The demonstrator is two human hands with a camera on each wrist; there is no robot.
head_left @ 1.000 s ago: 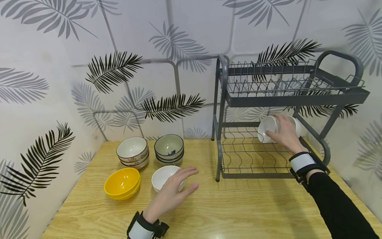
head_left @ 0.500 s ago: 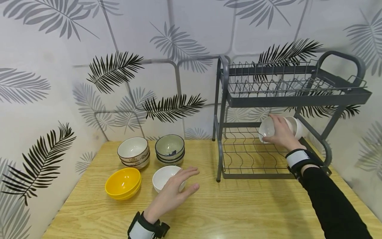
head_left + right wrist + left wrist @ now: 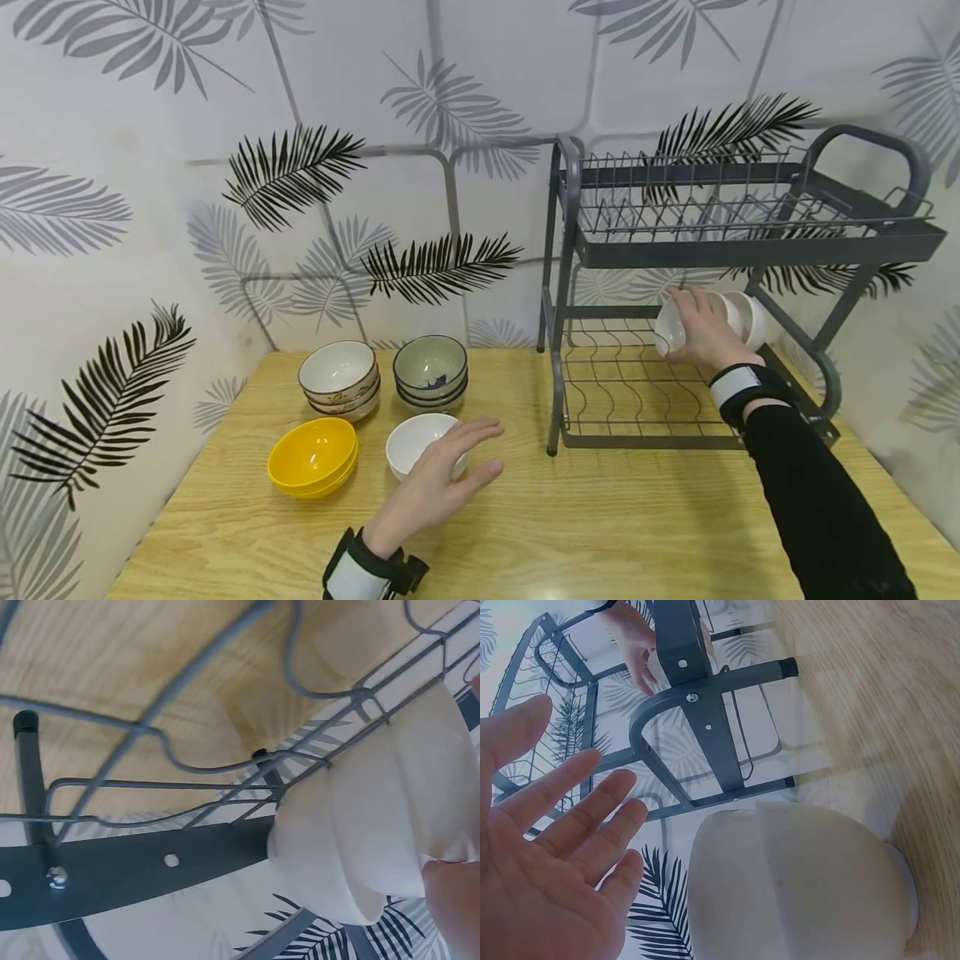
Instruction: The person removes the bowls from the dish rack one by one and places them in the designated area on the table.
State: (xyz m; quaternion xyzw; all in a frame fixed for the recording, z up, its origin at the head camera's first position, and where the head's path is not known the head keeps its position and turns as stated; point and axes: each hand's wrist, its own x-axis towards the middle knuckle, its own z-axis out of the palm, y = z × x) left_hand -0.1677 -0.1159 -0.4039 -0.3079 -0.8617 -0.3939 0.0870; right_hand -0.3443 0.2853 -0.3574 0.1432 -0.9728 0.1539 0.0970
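My right hand (image 3: 705, 332) holds a white bowl (image 3: 667, 330) by its rim, on the right side of the rack's lower tier. This bowl stands on its side with its opening to the left. Behind it, more white bowls (image 3: 754, 320) stand on edge in a row; the right wrist view shows the held bowl (image 3: 435, 772) against the middle one (image 3: 367, 817). Fingers hide part of the held bowl. My left hand (image 3: 435, 492) hovers over the table with fingers extended, holding nothing. It partly covers a white bowl (image 3: 411, 445); the left wrist view shows nested white bowls (image 3: 817, 885) there.
The grey two-tier dish rack (image 3: 720, 254) stands at the right against the patterned wall. Left of it on the wooden table (image 3: 570, 525) are stacked yellow bowls (image 3: 311, 458), brown-rimmed white bowls (image 3: 339, 371) and green bowls (image 3: 430, 368). The upper tier overhangs my right hand.
My right hand has turned, tipping the white bowl further onto its edge beside the others. The right forearm has swung left. My left hand keeps its pose.
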